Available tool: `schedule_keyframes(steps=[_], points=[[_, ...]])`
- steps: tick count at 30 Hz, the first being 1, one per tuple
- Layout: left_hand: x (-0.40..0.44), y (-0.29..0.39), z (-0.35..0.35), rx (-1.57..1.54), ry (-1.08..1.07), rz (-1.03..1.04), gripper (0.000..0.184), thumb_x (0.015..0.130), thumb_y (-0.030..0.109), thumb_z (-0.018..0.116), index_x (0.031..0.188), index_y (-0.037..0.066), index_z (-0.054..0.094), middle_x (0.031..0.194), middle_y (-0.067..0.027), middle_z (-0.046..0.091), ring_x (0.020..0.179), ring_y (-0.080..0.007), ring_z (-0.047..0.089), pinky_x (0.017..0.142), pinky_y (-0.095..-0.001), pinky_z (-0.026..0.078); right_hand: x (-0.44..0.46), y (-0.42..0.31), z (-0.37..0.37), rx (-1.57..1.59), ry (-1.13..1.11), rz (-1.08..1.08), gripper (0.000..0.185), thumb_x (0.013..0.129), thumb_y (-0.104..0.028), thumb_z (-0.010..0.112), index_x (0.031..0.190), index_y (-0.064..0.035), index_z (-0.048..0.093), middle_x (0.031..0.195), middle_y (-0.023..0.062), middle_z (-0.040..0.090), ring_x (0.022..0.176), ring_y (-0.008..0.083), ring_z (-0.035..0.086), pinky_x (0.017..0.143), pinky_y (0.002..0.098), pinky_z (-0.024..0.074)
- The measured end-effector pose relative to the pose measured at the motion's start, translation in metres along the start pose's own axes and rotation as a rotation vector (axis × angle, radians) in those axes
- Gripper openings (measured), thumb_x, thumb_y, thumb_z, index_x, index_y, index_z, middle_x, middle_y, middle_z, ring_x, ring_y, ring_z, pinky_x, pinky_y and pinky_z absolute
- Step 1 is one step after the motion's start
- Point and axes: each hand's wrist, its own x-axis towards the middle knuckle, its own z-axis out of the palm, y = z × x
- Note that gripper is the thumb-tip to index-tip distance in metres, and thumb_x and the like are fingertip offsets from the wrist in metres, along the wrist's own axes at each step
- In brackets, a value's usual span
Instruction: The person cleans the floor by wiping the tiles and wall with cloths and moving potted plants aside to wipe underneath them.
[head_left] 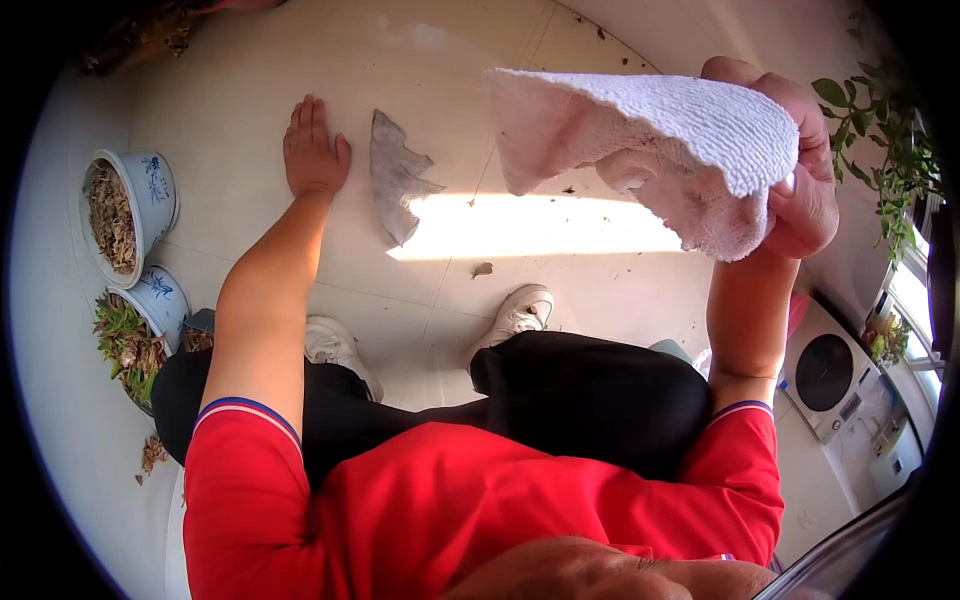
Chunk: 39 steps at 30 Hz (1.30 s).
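Note:
A white textured cloth (690,120), with grey-brown smudges on its underside, hangs raised at the upper right. My right hand (805,165) grips its right end between thumb and fingers. On the pale tiled floor (400,310), my left hand (315,155) lies flat, fingers stretched out and holding nothing. Just right of that hand is a grey, jagged-edged piece (397,180) lying on the floor; its material is hard to tell.
Two blue-and-white pots (155,190) with dry matter and plants stand at the left. Dark bits and a dry leaf (483,270) lie on the floor near my shoes (525,310). At the right are a leafy plant (880,130) and a white washing machine (825,370).

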Motion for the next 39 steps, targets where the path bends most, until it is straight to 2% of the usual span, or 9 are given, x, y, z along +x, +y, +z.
schedule_keyframes(steps=[4, 7, 10, 13, 21, 25, 29, 33, 39], points=[[-0.003, 0.003, -0.004, 0.002, -0.023, -0.037, 0.068, 0.089, 0.034, 0.052, 0.151, 0.009, 0.039, 0.161, -0.0084, 0.033, 0.149, -0.0274, 0.029, 0.119, -0.0466, 0.027, 0.027, 0.033, -0.002, -0.044, 0.072, 0.269, 0.027, 0.09, -0.012, 0.063, 0.111, 0.0057, 0.066, 0.098, 0.0128, 0.072, 0.091, 0.0211, 0.069, 0.082, 0.0302, 0.053], [-0.001, 0.006, -0.008, -0.015, -0.042, -0.059, 0.068, 0.088, 0.033, 0.054, 0.15, 0.009, 0.039, 0.161, -0.0075, 0.033, 0.149, -0.0268, 0.029, 0.119, -0.0465, 0.026, 0.036, 0.115, -0.047, -1.316, 0.026, 0.757, 0.039, 0.091, -0.017, 0.064, 0.129, -0.006, 0.062, 0.116, 0.0167, 0.069, 0.092, 0.0287, 0.071, 0.078, 0.0353, 0.0572], [-0.001, 0.005, -0.009, -0.031, -0.048, -0.07, 0.068, 0.088, 0.032, 0.056, 0.15, 0.009, 0.04, 0.161, -0.0078, 0.033, 0.148, -0.0266, 0.03, 0.119, -0.0463, 0.026, 0.011, 0.176, -0.037, -1.78, 0.028, 0.564, 0.057, 0.091, -0.025, 0.066, 0.145, -0.0183, 0.049, 0.143, 0.0192, 0.053, 0.097, 0.0338, 0.07, 0.079, 0.0418, 0.0588], [0.0, 0.007, -0.013, -0.028, -0.06, -0.068, 0.068, 0.088, 0.031, 0.056, 0.15, 0.008, 0.04, 0.16, -0.0087, 0.033, 0.149, -0.0274, 0.029, 0.12, -0.0461, 0.025, 0.018, 0.209, 0.005, -1.599, -0.151, 0.685, 0.07, 0.09, -0.033, 0.069, 0.152, -0.0226, 0.037, 0.157, 0.0189, 0.034, 0.103, 0.034, 0.068, 0.081, 0.0449, 0.0592], [-0.001, 0.005, -0.016, 0.002, -0.138, -0.072, 0.073, 0.086, 0.031, 0.055, 0.152, 0.006, 0.036, 0.162, -0.0111, 0.031, 0.15, -0.0295, 0.027, 0.12, -0.0473, 0.025, 0.023, 0.32, -0.009, -1.488, -0.117, 0.714, 0.038, 0.086, -0.023, 0.067, 0.121, -0.0084, 0.063, 0.111, 0.02, 0.066, 0.102, 0.0341, 0.067, 0.083, 0.0435, 0.0576], [0.0, 0.008, -0.018, -0.025, -0.116, -0.075, 0.073, 0.086, 0.029, 0.054, 0.152, 0.006, 0.036, 0.162, -0.011, 0.03, 0.15, -0.0296, 0.027, 0.119, -0.0479, 0.025, 0.051, 0.213, -0.001, -0.462, 0.401, 0.887, 0.034, 0.089, -0.005, 0.054, 0.123, -0.0037, 0.058, 0.09, 0.0153, 0.066, 0.087, 0.0215, 0.067, 0.075, 0.0357, 0.0561], [0.003, 0.008, -0.021, -0.01, -0.147, -0.088, 0.073, 0.085, 0.029, 0.054, 0.153, 0.006, 0.035, 0.163, -0.0102, 0.03, 0.15, -0.0297, 0.027, 0.119, -0.0483, 0.026, 0.061, 0.073, -0.018, 0.183, 0.7, 0.286, 0.041, 0.088, -0.005, 0.051, 0.128, -0.0011, 0.056, 0.103, 0.0126, 0.065, 0.091, 0.0209, 0.065, 0.082, 0.0323, 0.054], [0.002, 0.01, -0.025, -0.035, -0.112, -0.067, 0.072, 0.085, 0.027, 0.056, 0.151, 0.005, 0.037, 0.162, -0.011, 0.031, 0.149, -0.0306, 0.028, 0.118, -0.0484, 0.027, 0.06, -0.032, -0.045, -0.397, 0.725, -0.689, 0.035, 0.088, -0.006, 0.051, 0.119, 0.0063, 0.063, 0.112, 0.018, 0.067, 0.105, 0.0291, 0.066, 0.093, 0.0399, 0.0546], [0.004, 0.012, -0.022, -0.061, -0.049, -0.034, 0.071, 0.084, 0.026, 0.057, 0.15, 0.005, 0.038, 0.16, -0.0128, 0.034, 0.148, -0.0321, 0.031, 0.117, -0.0486, 0.028, 0.102, 0.035, -0.117, -0.976, 0.91, -0.735, 0.016, 0.095, -0.005, 0.064, 0.106, 0.0046, 0.072, 0.084, -0.0006, 0.066, 0.073, 0.0056, 0.057, 0.065, 0.0207, 0.0449]])
